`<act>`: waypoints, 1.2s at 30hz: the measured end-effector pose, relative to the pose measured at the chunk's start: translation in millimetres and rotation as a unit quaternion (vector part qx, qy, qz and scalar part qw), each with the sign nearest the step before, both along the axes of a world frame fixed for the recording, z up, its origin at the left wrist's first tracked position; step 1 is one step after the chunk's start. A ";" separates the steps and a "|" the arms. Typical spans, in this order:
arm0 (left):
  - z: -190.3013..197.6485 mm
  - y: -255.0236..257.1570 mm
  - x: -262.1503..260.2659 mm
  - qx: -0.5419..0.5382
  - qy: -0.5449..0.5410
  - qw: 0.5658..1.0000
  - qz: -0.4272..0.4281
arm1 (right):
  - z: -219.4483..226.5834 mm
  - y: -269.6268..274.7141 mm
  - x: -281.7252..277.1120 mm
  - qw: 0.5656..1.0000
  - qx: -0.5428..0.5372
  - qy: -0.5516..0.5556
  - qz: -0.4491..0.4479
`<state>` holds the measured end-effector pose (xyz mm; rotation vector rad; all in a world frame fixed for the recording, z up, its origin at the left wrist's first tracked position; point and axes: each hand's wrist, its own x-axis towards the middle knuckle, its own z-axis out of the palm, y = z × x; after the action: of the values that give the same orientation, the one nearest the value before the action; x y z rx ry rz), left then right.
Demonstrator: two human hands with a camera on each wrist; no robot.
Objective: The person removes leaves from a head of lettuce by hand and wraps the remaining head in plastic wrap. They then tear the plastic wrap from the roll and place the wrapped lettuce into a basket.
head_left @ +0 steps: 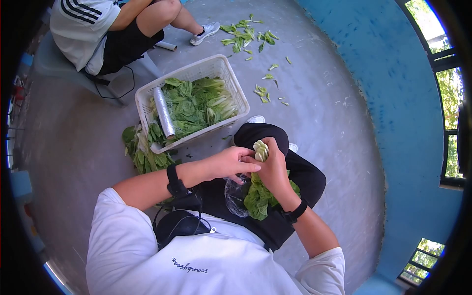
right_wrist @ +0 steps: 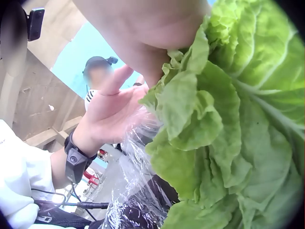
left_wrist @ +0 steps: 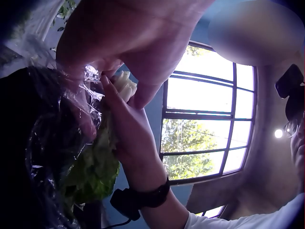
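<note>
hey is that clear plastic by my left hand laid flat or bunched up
Bunched up: the clear plastic lies in loose, wrinkled folds by your left hand, its creases glinting in both wrist views.

Items counted about the basket (head_left: 238, 81), of which there is one. Within it: one roll (head_left: 163, 112); its leaves are too overlapped to count. Against its near left side: one heap of greens (head_left: 146, 156). Beyond it, to the left: one seated person (head_left: 86, 32). On its near right side: one bunch of greens (head_left: 260, 197), one clear film (head_left: 235, 197), two hands, namely the left hand (head_left: 236, 163) and the right hand (head_left: 273, 167), and two wrist straps (head_left: 175, 182).
</note>
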<state>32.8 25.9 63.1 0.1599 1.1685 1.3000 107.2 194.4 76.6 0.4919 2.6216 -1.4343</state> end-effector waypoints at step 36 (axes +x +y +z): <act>-57.4 15.1 -3.0 0.140 0.210 0.962 0.101 | -17.0 -8.0 3.0 0.995 0.032 0.087 0.029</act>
<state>29.8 41.0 5.7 0.5574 1.3759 1.6637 110.2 186.5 59.6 0.3080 2.7981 -1.4402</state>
